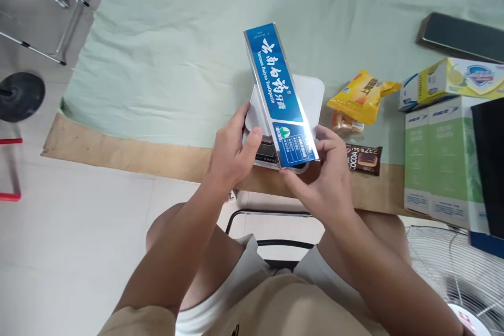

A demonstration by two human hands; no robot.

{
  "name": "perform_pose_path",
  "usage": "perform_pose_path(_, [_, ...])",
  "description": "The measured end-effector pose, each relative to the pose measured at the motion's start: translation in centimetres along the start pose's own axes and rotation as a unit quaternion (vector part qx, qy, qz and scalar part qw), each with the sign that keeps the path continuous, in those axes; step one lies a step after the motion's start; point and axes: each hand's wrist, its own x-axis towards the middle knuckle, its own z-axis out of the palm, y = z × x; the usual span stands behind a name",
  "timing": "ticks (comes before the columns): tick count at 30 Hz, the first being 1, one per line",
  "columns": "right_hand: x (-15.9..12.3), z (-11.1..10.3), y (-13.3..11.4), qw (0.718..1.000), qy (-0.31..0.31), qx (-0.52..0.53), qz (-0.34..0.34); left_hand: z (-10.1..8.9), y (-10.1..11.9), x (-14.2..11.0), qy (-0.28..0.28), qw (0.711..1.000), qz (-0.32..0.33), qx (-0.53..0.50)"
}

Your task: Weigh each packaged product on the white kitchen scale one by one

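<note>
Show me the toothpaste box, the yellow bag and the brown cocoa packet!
Toothpaste box [280, 93]: head view, middle of its blue face.
Yellow bag [359, 98]: head view, middle of its front.
Brown cocoa packet [365, 160]: head view, its printed wrapper.

Cloth lies open left of the scale; packets and boxes crowd right.

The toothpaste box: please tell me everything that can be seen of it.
The toothpaste box is long, blue with shiny silver edges, white lettering and a green emblem; it looks like glossy card. It slants over the white scale, its far end reaching beyond it; whether it rests there is unclear. The right hand holds its near end.
</note>
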Motion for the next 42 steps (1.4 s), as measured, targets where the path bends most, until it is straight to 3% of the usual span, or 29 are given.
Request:
perform_pose_path(13, [-2.2,-3.0,1.2,0.995,0.002,-0.077,-0.057,1.3,2.8,-2.7,-0.046,0.995,0.018,0.092])
perform_pose_path(18, [-1.8,-2.9,1.4,0.994,-0.008,-0.035,-0.1,1.1,3.0,-2.3,-0.049,0.994,0.016,0.095])
perform_pose_path(26, [-0.9,-3.6,2.7,0.992,-0.059,0.031,-0.105,1.2,3.1,-2.3,-0.013,0.997,-0.005,0.07])
perform_pose_path(33, [-1.0,-4.3,2.1,0.99,-0.054,0.0,-0.131,1.9,3.1,-2.5,0.025,0.984,0.145,0.098])
perform_pose_path(39, [-1.0,-4.2,1.3,0.981,-0.062,-0.075,-0.165,3.5,4.0,-2.6,0.047,0.985,0.122,0.108])
perform_pose_path(42, [-0.9,-4.0,1.0,0.976,-0.027,-0.093,-0.194,4.1,4.4,-2.5,0.039,0.989,0.12,0.073])
